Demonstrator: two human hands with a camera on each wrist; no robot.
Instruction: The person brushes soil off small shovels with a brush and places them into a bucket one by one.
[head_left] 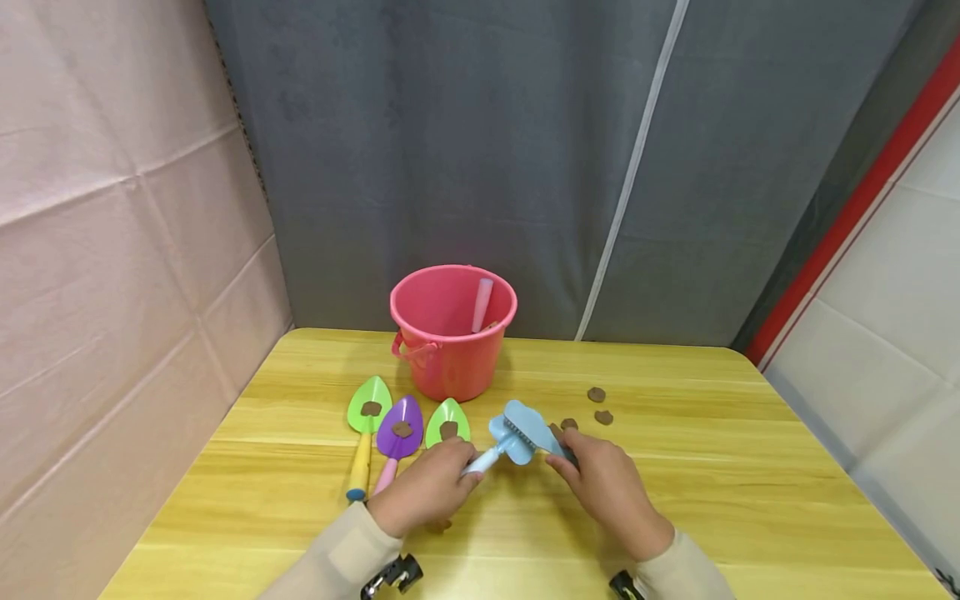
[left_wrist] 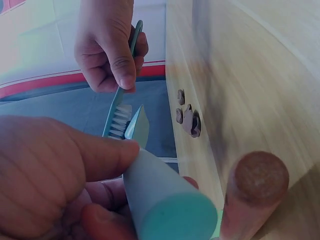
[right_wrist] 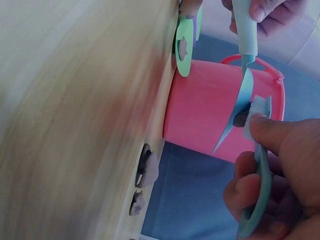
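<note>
My left hand (head_left: 431, 490) grips the pale handle of a light-blue toy shovel (head_left: 519, 454) held above the table. In my right hand (head_left: 609, 485) is a blue brush (head_left: 531, 423) with white bristles, which face the shovel's blade. Seen from the right wrist, a dark brown lump (right_wrist: 241, 119) sits between blade and bristles, seemingly touching both. Left of the hands lie a green shovel with a yellow handle (head_left: 360, 462), a purple shovel (head_left: 400, 427) with a pink handle, and another green shovel (head_left: 448, 411); each bears a brown piece. The left hand hides part of the nearer green one.
A pink bucket (head_left: 457, 367) stands at the back of the wooden table (head_left: 750, 467), with a pink handle (head_left: 482, 305) poking up inside it. Several brown pieces (head_left: 596, 394) lie right of the bucket, near the right hand. A grey curtain (head_left: 525, 167) hangs behind the table.
</note>
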